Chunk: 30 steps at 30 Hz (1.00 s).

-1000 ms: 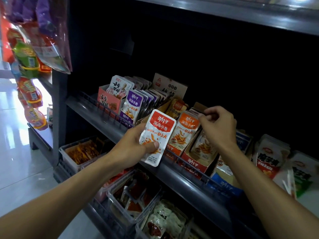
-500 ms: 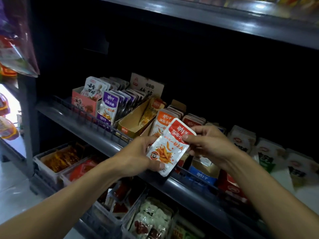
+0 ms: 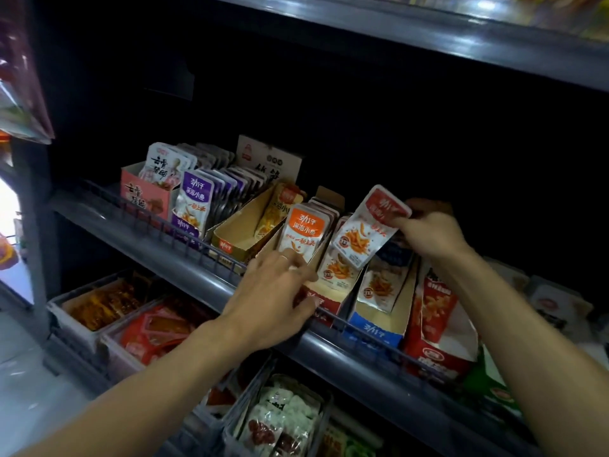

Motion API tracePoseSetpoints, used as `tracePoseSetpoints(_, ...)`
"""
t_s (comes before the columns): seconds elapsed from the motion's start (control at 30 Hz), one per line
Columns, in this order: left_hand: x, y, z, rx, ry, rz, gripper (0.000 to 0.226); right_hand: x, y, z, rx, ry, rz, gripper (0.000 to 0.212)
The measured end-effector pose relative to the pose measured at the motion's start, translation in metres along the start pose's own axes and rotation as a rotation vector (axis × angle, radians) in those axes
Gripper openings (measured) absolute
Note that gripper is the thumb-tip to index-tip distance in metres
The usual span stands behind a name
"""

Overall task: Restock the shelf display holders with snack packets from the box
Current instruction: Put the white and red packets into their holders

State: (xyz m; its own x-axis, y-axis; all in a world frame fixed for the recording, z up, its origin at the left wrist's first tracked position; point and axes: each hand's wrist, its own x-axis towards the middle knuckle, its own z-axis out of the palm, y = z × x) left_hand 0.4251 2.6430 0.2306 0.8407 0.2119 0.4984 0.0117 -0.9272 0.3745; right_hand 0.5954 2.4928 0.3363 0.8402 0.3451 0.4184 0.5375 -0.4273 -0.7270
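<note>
My right hand pinches the top of a red-topped snack packet and holds it tilted over the red display holder, which has a similar packet in it. My left hand rests on the front of that holder and the shelf rail, fingers bent against the cardboard; it holds no packet. To the left stand an orange-topped packet row, a nearly empty yellow holder, a purple packet row and a pink holder. No supply box is in view.
A blue holder and a red-and-white carton stand right of the red one. A wire rail fronts the shelf. Below are clear bins of packets. An upper shelf overhangs. Hanging bags are at the left.
The red-topped packet passed from both hands to my right hand alone and rose right over the red holder. My left hand let go and dropped onto the holder's front.
</note>
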Motion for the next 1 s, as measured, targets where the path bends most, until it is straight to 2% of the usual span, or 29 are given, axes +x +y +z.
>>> tracePoseSetpoints(0.07,-0.001,-0.001,0.004,0.075,-0.039,0.014,0.045,0.002,0.003,0.010,-0.087,-0.059,-0.039,0.021)
tracePoseSetpoints(0.17,-0.001,-0.004,0.006,0.110,-0.070,0.018,0.047,0.003,0.007,0.024,-0.222,-0.167,-0.084,0.006)
tracePoseSetpoints(0.27,-0.001,-0.006,0.006,0.102,-0.082,0.018,0.048,0.003,0.013,0.034,-0.269,-0.232,-0.075,0.016)
tracePoseSetpoints(0.8,0.002,-0.010,0.005,0.062,-0.114,0.017,0.050,0.010,0.032,0.040,-0.408,-0.059,-0.094,0.033)
tracePoseSetpoints(1.0,-0.001,-0.006,-0.004,0.054,-0.076,0.011,0.050,-0.005,0.015,0.037,-0.430,0.002,-0.244,0.040)
